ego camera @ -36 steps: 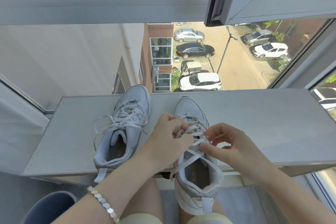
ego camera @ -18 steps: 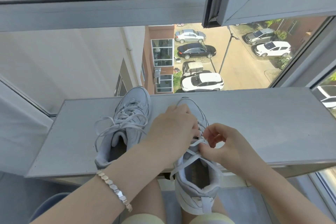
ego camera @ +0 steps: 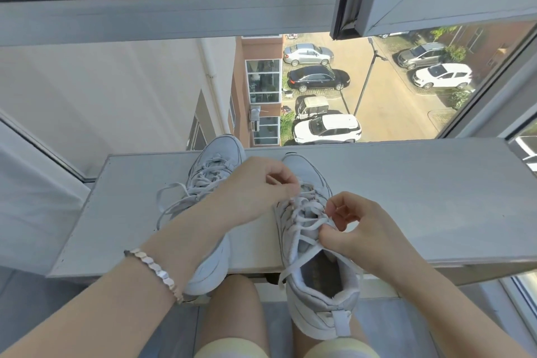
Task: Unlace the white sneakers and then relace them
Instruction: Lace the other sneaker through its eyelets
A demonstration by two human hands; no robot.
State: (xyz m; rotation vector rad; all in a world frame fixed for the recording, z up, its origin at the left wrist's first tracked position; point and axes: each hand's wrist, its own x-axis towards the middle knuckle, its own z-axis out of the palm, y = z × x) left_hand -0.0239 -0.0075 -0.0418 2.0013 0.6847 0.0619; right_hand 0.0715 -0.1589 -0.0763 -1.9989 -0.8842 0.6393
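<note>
The left white chunky sneaker (ego camera: 216, 154) waits, loosely laced, toward the grey window ledge's (ego camera: 421, 197) left end. The right white sneaker (ego camera: 316, 293) overhangs the front edge, probably for reach. The left hand (ego camera: 255, 192) and right hand (ego camera: 357, 229), held apart, each pinch its flat white lace (ego camera: 303, 223).

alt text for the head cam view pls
A person's left hand and right hand pinch the laces of the right sneaker, one of two white sneakers on a grey window ledge. The left sneaker sits beside it, laces loose, partly behind the left forearm. Parked cars show below through the window.
</note>
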